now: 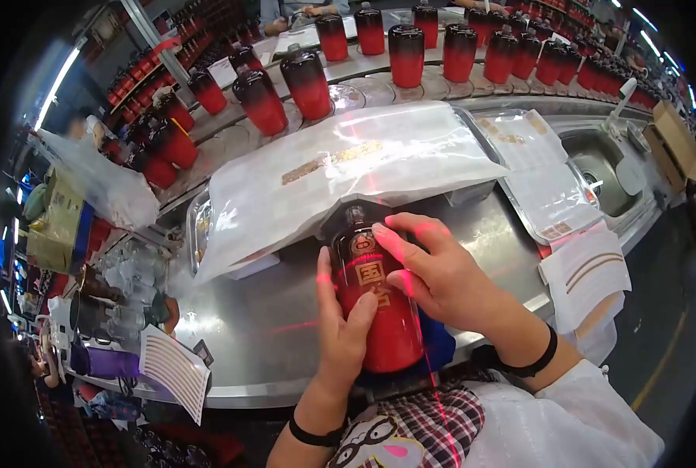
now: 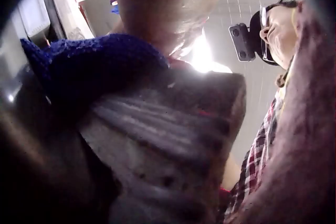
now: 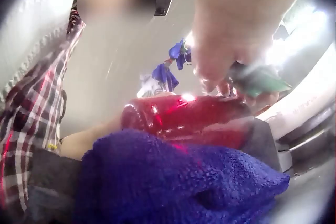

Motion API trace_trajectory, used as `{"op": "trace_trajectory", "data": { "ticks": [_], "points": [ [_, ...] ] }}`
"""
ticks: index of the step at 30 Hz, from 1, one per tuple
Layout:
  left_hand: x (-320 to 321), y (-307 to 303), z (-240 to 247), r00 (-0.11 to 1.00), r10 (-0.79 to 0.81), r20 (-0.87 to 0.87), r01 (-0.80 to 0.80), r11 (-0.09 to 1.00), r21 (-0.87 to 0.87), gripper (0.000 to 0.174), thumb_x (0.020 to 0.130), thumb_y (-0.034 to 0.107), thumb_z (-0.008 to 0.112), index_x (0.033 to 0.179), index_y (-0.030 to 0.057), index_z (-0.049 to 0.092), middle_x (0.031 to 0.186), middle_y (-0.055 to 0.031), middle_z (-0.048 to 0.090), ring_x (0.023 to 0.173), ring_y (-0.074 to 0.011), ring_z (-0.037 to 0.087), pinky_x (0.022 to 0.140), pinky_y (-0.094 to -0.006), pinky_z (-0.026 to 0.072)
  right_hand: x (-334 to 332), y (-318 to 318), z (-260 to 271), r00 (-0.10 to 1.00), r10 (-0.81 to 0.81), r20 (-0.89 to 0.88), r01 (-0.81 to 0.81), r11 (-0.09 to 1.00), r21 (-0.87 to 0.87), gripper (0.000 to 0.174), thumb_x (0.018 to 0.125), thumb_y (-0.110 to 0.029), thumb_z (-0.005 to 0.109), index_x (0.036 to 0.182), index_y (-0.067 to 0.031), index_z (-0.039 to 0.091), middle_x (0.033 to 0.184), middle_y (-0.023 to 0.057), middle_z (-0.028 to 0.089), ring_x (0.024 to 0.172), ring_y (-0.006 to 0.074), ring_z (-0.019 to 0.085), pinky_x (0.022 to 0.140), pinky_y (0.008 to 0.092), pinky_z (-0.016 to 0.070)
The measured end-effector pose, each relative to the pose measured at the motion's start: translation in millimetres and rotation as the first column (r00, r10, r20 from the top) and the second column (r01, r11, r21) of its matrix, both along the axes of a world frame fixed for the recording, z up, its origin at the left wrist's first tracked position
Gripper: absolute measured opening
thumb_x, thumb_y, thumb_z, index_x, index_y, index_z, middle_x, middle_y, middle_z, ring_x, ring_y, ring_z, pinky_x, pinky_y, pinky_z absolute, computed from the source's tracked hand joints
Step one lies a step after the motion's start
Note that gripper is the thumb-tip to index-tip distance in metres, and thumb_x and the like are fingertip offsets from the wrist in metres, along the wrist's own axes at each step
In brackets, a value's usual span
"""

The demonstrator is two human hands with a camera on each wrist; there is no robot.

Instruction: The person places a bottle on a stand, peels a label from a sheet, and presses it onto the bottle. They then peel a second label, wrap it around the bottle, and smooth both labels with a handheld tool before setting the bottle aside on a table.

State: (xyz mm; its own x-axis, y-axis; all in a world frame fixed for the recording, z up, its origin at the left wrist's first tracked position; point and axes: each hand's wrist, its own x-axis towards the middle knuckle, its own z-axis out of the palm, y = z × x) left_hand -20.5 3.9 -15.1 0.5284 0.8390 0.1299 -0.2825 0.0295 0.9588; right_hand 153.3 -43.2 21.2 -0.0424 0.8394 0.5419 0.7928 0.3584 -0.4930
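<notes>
A glossy bottle (image 1: 391,327), black at the neck and fading to red, lies tilted before the person, with a round gold emblem (image 1: 362,244) and gold characters below it. My left hand (image 1: 342,327) holds its left side, the thumb across the front by the lower character. On the upper right, my right hand (image 1: 442,273) presses with its fingertips near the emblem; its thumb rests beside the upper character. A blue cloth (image 3: 184,176) lies under the bottle, over a dark ridged block (image 2: 168,140). The bottle's underside is hidden.
Behind the bottle, a pale sheet with gold stickers (image 1: 395,152) covers part of the steel table (image 1: 262,343). Red-black bottles (image 1: 406,58) line a curved conveyor beyond. Trays (image 1: 551,195) and a sink (image 1: 598,168) are at right; a striped sticker sheet (image 1: 175,370) hangs at left.
</notes>
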Motion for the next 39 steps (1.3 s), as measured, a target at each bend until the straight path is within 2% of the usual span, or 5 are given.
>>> {"op": "trace_trajectory", "data": {
  "ticks": [5,8,11,20,39],
  "points": [
    [1.7,-2.1,-1.7,0.992,0.002,0.127,0.011,0.995,-0.104,0.067,0.100,0.021,0.042,0.154,-0.0008,0.009,0.143,-0.0205,0.042,0.126,-0.0269,0.051,0.105,-0.0402,0.0433,0.6,-17.7,-10.4,0.996,0.069,-0.055,-0.071,0.996,-0.049,0.052,0.086,-0.013,0.069,0.135,-0.0059,0.054,0.135,0.0246,0.045,0.118,0.0420,0.050,0.100,0.0452,0.0451],
    [-1.9,-1.5,0.7,0.982,-0.062,0.180,0.088,0.986,-0.140,0.075,0.101,0.022,0.050,0.154,-0.0024,0.004,0.147,-0.0198,0.036,0.129,-0.0238,0.047,0.106,-0.0370,0.0420,-1.8,-26.3,-16.6,0.995,0.087,-0.052,-0.090,0.994,-0.054,0.052,0.086,-0.014,0.069,0.135,-0.0079,0.056,0.139,0.0257,0.042,0.120,0.0436,0.048,0.101,0.0466,0.0432],
    [-2.3,0.7,-4.9,0.996,-0.053,0.073,0.054,0.999,-0.007,0.076,0.099,0.018,0.052,0.154,-0.0024,0.004,0.148,-0.0199,0.034,0.128,-0.0239,0.047,0.106,-0.0374,0.0419,-2.1,-28.2,-19.3,0.994,0.100,-0.051,-0.102,0.994,-0.047,0.051,0.085,-0.015,0.069,0.134,-0.0093,0.057,0.141,0.0262,0.039,0.121,0.0444,0.047,0.102,0.0477,0.0423],
    [-2.0,-0.8,-2.3,0.994,-0.048,0.100,0.057,0.995,-0.086,0.076,0.097,0.012,0.050,0.155,-0.0025,0.003,0.148,-0.0202,0.034,0.130,-0.0238,0.046,0.107,-0.0364,0.0399,-3.1,-27.6,-21.0,0.994,0.101,-0.034,-0.102,0.995,-0.022,0.050,0.085,-0.015,0.070,0.133,-0.0099,0.058,0.142,0.0265,0.039,0.121,0.0448,0.047,0.102,0.0484,0.0425],
    [-0.1,-0.9,-4.9,0.999,-0.025,0.030,0.025,1.000,-0.005,0.079,0.097,0.017,0.055,0.154,-0.0036,0.004,0.147,-0.0208,0.036,0.129,-0.0244,0.047,0.107,-0.0363,0.0394,-3.2,-29.3,-18.6,0.995,0.099,-0.028,-0.100,0.995,-0.015,0.054,0.083,-0.017,0.072,0.135,-0.0110,0.057,0.142,0.0272,0.038,0.120,0.0446,0.048,0.102,0.0478,0.0429]
  ]
}}
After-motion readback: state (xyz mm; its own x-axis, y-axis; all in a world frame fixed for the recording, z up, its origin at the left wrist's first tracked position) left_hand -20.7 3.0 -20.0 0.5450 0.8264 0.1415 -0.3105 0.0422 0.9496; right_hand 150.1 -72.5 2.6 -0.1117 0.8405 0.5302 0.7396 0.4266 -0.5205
